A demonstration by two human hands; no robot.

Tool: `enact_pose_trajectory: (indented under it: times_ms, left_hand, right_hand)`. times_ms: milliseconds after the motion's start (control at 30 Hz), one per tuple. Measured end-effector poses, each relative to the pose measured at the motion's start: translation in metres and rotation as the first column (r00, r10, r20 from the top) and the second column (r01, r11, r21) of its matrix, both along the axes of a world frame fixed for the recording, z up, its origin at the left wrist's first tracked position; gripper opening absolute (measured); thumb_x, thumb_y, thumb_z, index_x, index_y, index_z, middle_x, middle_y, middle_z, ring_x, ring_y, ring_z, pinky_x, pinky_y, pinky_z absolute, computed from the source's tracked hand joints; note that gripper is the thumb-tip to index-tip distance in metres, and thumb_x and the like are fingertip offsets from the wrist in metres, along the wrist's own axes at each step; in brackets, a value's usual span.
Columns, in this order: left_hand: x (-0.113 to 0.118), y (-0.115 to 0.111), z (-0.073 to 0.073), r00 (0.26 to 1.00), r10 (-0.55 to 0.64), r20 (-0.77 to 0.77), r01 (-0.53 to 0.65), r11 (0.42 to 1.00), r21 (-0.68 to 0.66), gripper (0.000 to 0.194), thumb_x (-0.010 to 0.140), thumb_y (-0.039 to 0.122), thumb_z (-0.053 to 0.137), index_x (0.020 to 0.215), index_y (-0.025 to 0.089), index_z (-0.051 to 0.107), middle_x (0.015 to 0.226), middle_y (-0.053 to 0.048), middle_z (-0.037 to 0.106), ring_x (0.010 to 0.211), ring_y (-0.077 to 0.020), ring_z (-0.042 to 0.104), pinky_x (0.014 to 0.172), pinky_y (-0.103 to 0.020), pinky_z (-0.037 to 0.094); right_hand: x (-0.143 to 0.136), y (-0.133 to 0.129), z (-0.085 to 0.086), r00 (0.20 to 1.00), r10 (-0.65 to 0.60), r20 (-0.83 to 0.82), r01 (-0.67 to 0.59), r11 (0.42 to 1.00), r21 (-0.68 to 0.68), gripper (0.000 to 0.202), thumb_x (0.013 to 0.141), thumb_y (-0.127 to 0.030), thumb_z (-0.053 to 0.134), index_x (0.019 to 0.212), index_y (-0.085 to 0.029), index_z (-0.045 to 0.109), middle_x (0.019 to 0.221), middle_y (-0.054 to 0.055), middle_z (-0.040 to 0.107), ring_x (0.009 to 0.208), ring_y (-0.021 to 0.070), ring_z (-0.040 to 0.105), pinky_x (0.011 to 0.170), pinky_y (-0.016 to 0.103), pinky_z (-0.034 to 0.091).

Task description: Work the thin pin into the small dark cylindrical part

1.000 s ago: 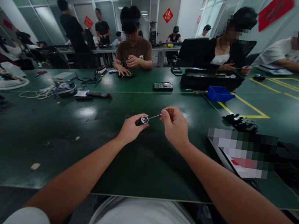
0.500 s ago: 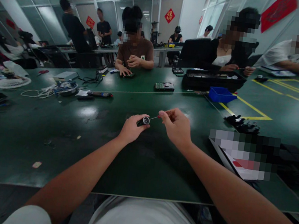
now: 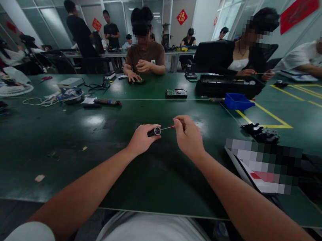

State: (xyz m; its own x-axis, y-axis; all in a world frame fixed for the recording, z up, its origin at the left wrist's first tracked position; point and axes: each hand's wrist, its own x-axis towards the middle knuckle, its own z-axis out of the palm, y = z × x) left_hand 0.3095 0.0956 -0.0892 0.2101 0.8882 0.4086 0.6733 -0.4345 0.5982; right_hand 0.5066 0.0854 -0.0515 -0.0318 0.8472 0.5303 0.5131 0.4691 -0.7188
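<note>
Over the green table (image 3: 152, 183), my left hand (image 3: 141, 138) is closed round a small black cylinder (image 3: 154, 131), whose round, light-rimmed end faces right and toward me. My right hand (image 3: 188, 135) pinches a thin screwdriver (image 3: 167, 128) by its red handle end. The metal shaft points left and its tip is at the cylinder's round end; whether it goes inside is too small to tell. The two hands are a short way apart.
A circuit-board device (image 3: 176, 93) lies ahead, with a blue bin (image 3: 239, 102) and a black case (image 3: 228, 88) to its right. Cables (image 3: 70, 96) and a dark tool (image 3: 105, 102) lie left, papers (image 3: 261, 174) right. People sit across the table.
My right hand has shifted very slightly right and its fingers have turned a little around the screwdriver. My left hand and the cylinder are almost unmoved.
</note>
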Motion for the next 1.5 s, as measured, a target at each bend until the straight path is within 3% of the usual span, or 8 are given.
enact_pose_trajectory:
  times_ms: [100, 300, 467, 600, 733, 867, 1067, 1500]
  left_hand:
    - [0.0, 0.0, -0.001, 1.0, 0.002, 0.011, -0.002, 1.0, 0.002, 0.038, 0.082, 0.028, 0.074, 0.12, 0.027, 0.069, 0.117, -0.005, 0.071, 0.108, -0.0249, 0.062, 0.098, -0.042, 0.044]
    - [0.003, -0.001, 0.002, 1.0, 0.009, -0.003, -0.009, 1.0, -0.025, 0.036, 0.081, 0.025, 0.075, 0.117, 0.026, 0.069, 0.115, -0.005, 0.071, 0.108, -0.0252, 0.063, 0.099, -0.042, 0.044]
    - [0.002, 0.001, 0.002, 0.997, 0.073, 0.038, -0.072, 0.997, -0.03, 0.037, 0.082, 0.026, 0.073, 0.119, 0.025, 0.069, 0.123, -0.006, 0.069, 0.114, -0.0262, 0.062, 0.104, -0.044, 0.042]
    - [0.0, 0.001, 0.004, 0.999, 0.031, 0.023, -0.031, 0.999, -0.015, 0.038, 0.083, 0.026, 0.072, 0.122, 0.025, 0.068, 0.122, -0.006, 0.069, 0.112, -0.0255, 0.061, 0.103, -0.042, 0.042]
    - [-0.002, 0.001, 0.007, 0.999, 0.012, -0.049, -0.01, 0.999, 0.031, 0.037, 0.084, 0.026, 0.072, 0.12, 0.028, 0.068, 0.119, -0.004, 0.07, 0.11, -0.0259, 0.06, 0.103, -0.044, 0.039]
    - [-0.003, 0.002, 0.009, 0.997, 0.03, -0.071, -0.029, 0.999, 0.014, 0.036, 0.084, 0.027, 0.072, 0.12, 0.027, 0.068, 0.119, -0.005, 0.07, 0.109, -0.0267, 0.06, 0.102, -0.045, 0.038]
    - [0.0, -0.001, 0.01, 0.996, 0.035, -0.085, -0.033, 0.999, 0.019, 0.038, 0.083, 0.028, 0.073, 0.121, 0.028, 0.068, 0.115, -0.005, 0.071, 0.105, -0.0262, 0.06, 0.099, -0.044, 0.04]
    - [0.0, 0.0, 0.009, 0.995, 0.053, -0.088, -0.051, 0.998, 0.023, 0.038, 0.084, 0.031, 0.073, 0.122, 0.027, 0.067, 0.119, -0.004, 0.07, 0.107, -0.0253, 0.061, 0.1, -0.043, 0.041]
  right_hand:
    - [0.0, -0.001, -0.002, 0.999, 0.042, -0.016, -0.042, 0.999, -0.009, 0.023, 0.095, -0.029, 0.044, 0.11, -0.022, 0.06, 0.079, 0.003, 0.069, 0.066, 0.0189, 0.061, 0.065, 0.033, 0.042]
    - [0.0, -0.001, -0.001, 1.0, 0.024, -0.018, -0.024, 1.0, -0.009, 0.025, 0.098, -0.036, 0.042, 0.103, -0.023, 0.062, 0.079, 0.004, 0.07, 0.069, 0.0198, 0.063, 0.068, 0.034, 0.043]
    - [-0.003, 0.007, -0.01, 0.975, 0.04, -0.221, -0.052, 0.997, -0.052, 0.021, 0.091, -0.035, 0.053, 0.107, -0.022, 0.057, 0.083, 0.004, 0.069, 0.074, 0.0193, 0.065, 0.072, 0.035, 0.049]
    - [-0.002, 0.021, -0.022, 0.848, 0.051, -0.528, -0.166, 0.971, -0.174, 0.026, 0.091, -0.047, 0.053, 0.09, -0.022, 0.059, 0.081, 0.004, 0.067, 0.073, 0.0183, 0.064, 0.074, 0.037, 0.054]
    - [0.003, 0.033, -0.027, 0.697, -0.055, -0.715, -0.298, 0.884, -0.359, 0.028, 0.093, -0.048, 0.048, 0.08, -0.023, 0.054, 0.065, 0.001, 0.057, 0.056, 0.0165, 0.057, 0.066, 0.038, 0.057]
    - [0.002, 0.027, -0.021, 0.792, -0.032, -0.61, -0.135, 0.965, -0.226, 0.025, 0.092, -0.047, 0.051, 0.086, -0.023, 0.055, 0.075, 0.002, 0.063, 0.065, 0.0158, 0.061, 0.065, 0.033, 0.054]
    - [-0.002, 0.008, -0.01, 0.956, -0.005, -0.294, -0.017, 0.997, -0.069, 0.023, 0.096, -0.042, 0.046, 0.093, -0.022, 0.057, 0.079, 0.003, 0.068, 0.072, 0.017, 0.065, 0.07, 0.034, 0.05]
    - [-0.003, 0.001, -0.009, 0.975, 0.035, -0.218, -0.03, 0.999, 0.026, 0.018, 0.098, -0.037, 0.046, 0.095, -0.022, 0.057, 0.08, 0.003, 0.07, 0.074, 0.0178, 0.069, 0.071, 0.033, 0.051]
